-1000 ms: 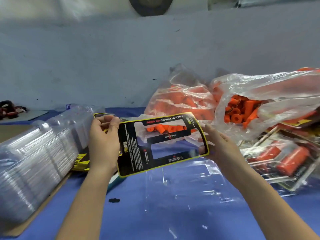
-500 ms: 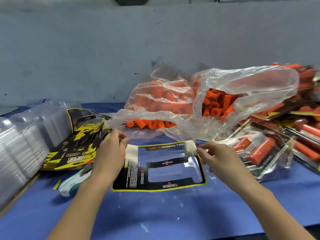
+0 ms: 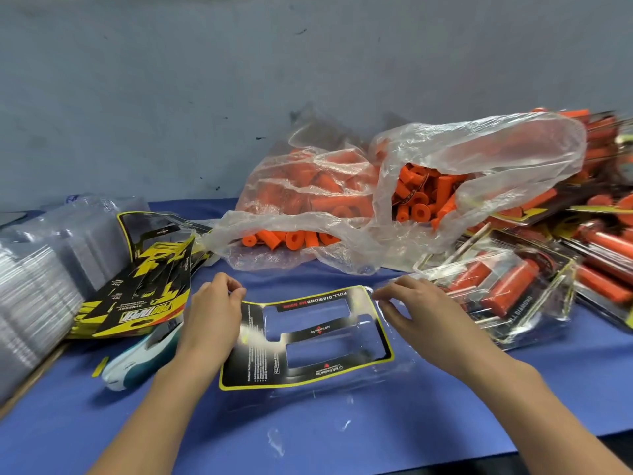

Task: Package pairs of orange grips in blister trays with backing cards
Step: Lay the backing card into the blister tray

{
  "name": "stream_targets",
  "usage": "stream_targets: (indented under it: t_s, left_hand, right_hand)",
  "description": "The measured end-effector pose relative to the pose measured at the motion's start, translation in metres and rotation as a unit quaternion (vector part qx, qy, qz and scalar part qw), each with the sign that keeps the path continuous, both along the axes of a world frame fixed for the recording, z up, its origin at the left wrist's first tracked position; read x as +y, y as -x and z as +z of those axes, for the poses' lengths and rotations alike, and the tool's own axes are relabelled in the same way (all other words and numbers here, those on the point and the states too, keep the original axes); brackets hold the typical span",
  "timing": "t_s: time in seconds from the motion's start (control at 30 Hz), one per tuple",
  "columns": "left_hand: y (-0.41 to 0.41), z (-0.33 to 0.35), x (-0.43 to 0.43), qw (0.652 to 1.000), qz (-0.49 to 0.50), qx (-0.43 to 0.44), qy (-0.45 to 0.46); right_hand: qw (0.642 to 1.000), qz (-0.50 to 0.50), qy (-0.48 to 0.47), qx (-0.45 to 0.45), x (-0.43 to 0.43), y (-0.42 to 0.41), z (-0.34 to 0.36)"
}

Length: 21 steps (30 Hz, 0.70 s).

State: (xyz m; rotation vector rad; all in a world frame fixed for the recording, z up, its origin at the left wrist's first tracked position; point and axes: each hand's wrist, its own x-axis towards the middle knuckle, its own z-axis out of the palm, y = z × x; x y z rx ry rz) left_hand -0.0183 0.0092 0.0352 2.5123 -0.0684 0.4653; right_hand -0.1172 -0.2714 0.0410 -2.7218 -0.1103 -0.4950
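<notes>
Two hands are shown in the head view: the left hand point(image 3: 212, 313) pinches the far-left corner of the backing card point(image 3: 305, 341), while the right hand point(image 3: 421, 317) hovers relaxed, fingers loosely curled, at its far-right corner. Beneath the card a clear blister tray point(image 3: 387, 375) is laid flat on the blue table point(image 3: 445, 413); beyond both hands, orange grips point(image 3: 416, 204) are heaped in plastic bags point(image 3: 496, 159).

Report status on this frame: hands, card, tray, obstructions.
Left hand pinching black yellow-edged backing card at its far left corner. Right hand open at its right end. Card lies over clear plastic blister tray; no grips loaded. Nothing obstructing.

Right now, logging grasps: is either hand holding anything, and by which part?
Left hand pinches the card's far left corner; right hand cannot be told.
</notes>
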Motion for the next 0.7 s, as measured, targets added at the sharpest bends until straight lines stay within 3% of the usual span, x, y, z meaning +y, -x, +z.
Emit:
stream_targets:
  t_s: [0.27, 0.5, 0.7]
  left_hand:
    - [0.004, -0.010, 0.000, 1.000, 0.001, 0.000, 0.000]
    - [0.023, 0.000, 0.012, 0.995, -0.007, -0.027, -0.101]
    - [0.043, -0.007, 0.040, 0.993, -0.043, 0.072, -0.088]
  right_hand:
    - [0.998, 0.027, 0.053, 0.017, 0.006, -0.005, -0.007]
    - [0.996, 0.040, 0.082, 0.013, 0.016, -0.011, -0.013]
    - [0.994, 0.072, 0.079, 0.004, 0.042, -0.016, -0.010]
